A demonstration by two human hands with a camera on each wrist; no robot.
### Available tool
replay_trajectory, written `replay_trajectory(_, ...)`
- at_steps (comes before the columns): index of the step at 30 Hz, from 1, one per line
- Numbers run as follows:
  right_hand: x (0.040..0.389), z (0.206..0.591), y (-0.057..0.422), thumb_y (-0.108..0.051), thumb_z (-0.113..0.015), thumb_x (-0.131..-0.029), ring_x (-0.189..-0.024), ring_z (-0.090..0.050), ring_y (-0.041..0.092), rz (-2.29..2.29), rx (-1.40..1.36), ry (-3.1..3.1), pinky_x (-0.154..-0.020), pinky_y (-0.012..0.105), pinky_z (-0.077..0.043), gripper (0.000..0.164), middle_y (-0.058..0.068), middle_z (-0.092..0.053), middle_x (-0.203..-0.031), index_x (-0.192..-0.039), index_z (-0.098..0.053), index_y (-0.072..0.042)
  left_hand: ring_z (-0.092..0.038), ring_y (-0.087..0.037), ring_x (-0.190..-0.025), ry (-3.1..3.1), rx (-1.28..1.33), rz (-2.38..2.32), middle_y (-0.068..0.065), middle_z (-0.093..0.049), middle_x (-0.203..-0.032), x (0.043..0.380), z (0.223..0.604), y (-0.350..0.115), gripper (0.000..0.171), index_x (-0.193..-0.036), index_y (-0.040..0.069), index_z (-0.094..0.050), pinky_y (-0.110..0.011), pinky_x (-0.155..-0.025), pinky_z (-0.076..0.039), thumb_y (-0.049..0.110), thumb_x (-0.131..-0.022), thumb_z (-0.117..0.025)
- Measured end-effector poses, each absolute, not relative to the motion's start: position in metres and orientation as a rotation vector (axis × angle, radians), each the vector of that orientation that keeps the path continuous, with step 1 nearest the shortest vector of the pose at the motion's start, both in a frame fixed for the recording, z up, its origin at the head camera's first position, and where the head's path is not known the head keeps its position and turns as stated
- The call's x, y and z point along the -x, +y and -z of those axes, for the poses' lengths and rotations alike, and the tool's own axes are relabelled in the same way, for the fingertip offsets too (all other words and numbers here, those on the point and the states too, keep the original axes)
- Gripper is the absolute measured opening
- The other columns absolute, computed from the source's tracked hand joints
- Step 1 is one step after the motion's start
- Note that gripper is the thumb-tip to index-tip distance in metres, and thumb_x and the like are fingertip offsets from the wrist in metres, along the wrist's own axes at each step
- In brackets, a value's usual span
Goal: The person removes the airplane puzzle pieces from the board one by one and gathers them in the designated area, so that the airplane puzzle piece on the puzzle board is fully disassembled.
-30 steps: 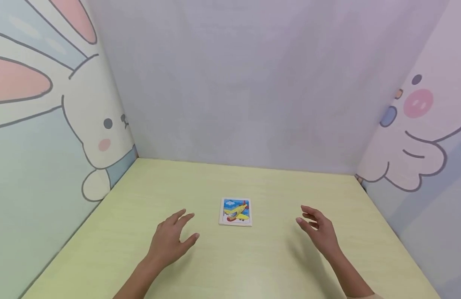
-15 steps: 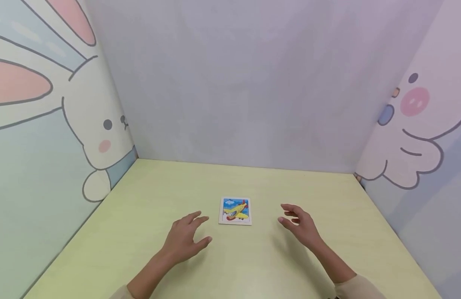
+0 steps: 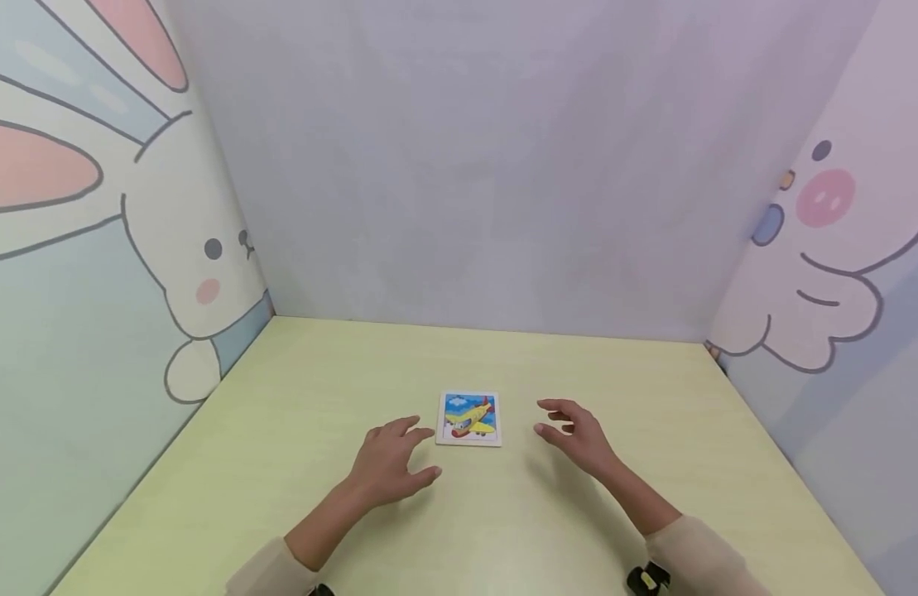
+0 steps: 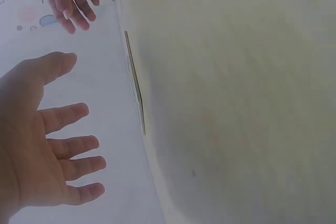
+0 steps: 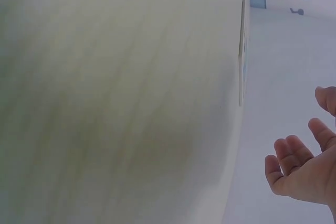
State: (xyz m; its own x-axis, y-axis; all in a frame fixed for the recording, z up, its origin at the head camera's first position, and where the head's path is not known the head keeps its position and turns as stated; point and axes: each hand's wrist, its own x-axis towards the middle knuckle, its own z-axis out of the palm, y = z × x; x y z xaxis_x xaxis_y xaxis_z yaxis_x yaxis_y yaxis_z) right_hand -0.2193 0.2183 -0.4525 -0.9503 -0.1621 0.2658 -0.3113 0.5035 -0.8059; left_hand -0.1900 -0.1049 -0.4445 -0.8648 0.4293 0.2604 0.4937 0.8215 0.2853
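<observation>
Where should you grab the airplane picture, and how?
Probably by its two side edges, the left hand coming from the left and the right hand from the right: the airplane picture is a thin, squarish panel lying flat on the table, between them.

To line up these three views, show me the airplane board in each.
Head: the airplane board lies just below centre.
Left wrist: the airplane board is a thin, edge-on strip left of centre.
Right wrist: the airplane board is also edge-on, right of centre, mostly in the upper half.
Shared landmark: the pale table under it.
</observation>
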Motion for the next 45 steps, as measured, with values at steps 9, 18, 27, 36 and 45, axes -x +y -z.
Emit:
replay_trajectory(9,0.239,0.455,0.203,-0.02,-0.071,-0.084,-0.103,-0.055,0.032,-1.476,-0.407,-2.6,-0.083,0.05,-0.043,0.039,0.013,-0.059,-0.117,-0.117,-0.061,-0.002,-0.047,-0.03,-0.118,-2.867,0.707,0.456,-0.012,-0.054,-0.126,0.201,0.442,-0.094,0.053,-0.119,0.013,-0.062,-0.055,-0.089,-0.037,0.048,-0.08,-0.065)
replay_trajectory(18,0.255,0.453,0.189,-0.015,-0.07,-0.084,-0.103,-0.056,0.033,-1.536,-0.349,-2.585,-0.082,0.044,-0.048,0.038,0.015,-0.06,-0.117,-0.116,-0.061,0.002,-0.041,-0.033,-0.123,-2.98,0.779,0.435,-0.014,-0.048,-0.133,0.209,0.444,-0.084,0.054,-0.126,0.011,-0.057,-0.06,-0.093,-0.031,0.044,-0.084,-0.064)
replay_trajectory(27,0.268,0.458,0.173,-0.011,-0.069,-0.085,-0.102,-0.056,0.033,-1.554,-0.378,-2.632,-0.082,0.041,-0.048,0.035,0.015,-0.06,-0.116,-0.117,-0.061,0.0,-0.036,-0.036,-0.127,-3.117,0.81,0.396,-0.014,-0.043,-0.138,0.222,0.445,-0.069,0.053,-0.13,0.01,-0.053,-0.06,-0.096,-0.028,0.04,-0.087,-0.062)
replay_trajectory(36,0.286,0.462,0.15,-0.003,-0.065,-0.085,-0.098,-0.058,0.032,-1.617,-0.479,-2.682,-0.081,0.038,-0.049,0.031,0.021,-0.06,-0.111,-0.114,-0.06,0.007,-0.035,-0.037,-0.128,-3.2,0.825,0.408,-0.014,-0.043,-0.138,0.238,0.448,-0.057,0.049,-0.128,0.01,-0.055,-0.061,-0.094,-0.03,0.036,-0.088,-0.062)
replay_trajectory(45,0.301,0.461,0.13,-0.004,-0.065,-0.087,-0.096,-0.057,0.026,-1.594,-0.424,-2.778,-0.079,0.034,-0.049,0.031,0.019,-0.06,-0.113,-0.117,-0.06,0.003,-0.032,-0.035,-0.13,-3.276,0.806,0.456,-0.014,-0.038,-0.142,0.25,0.452,-0.054,0.053,-0.131,0.008,-0.052,-0.06,-0.094,-0.031,0.034,-0.086,-0.063)
